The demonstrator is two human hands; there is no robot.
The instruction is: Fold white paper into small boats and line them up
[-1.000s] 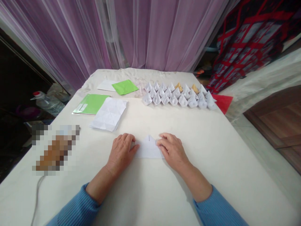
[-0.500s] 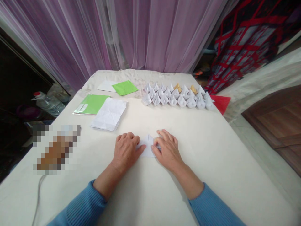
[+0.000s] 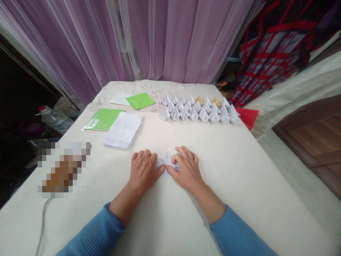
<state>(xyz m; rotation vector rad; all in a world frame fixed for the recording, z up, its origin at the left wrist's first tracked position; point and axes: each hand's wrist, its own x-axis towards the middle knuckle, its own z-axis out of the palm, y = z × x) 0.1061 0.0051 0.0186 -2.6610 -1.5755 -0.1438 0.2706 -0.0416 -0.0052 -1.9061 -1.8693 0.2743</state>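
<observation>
A small folded sheet of white paper lies flat on the table between my hands, with a dark slit or crease line near its pointed top. My left hand grips its left side, fingers curled and thumb pressed on the paper. On the opposite side my right hand pinches the paper, its thumb nearly meeting the left thumb at the middle. Part of the sheet's edges is hidden under my fingers.
Rows of folded white paper boats, a couple yellow, stand at the back right beside a red sheet. Creased white sheets, a green pack and a green sheet lie at the left. A blurred object with a cable is nearer.
My right thumb has slid left toward the left thumb, and the lower part of the paper now shows a horizontal fold line. The left hand has barely moved.
</observation>
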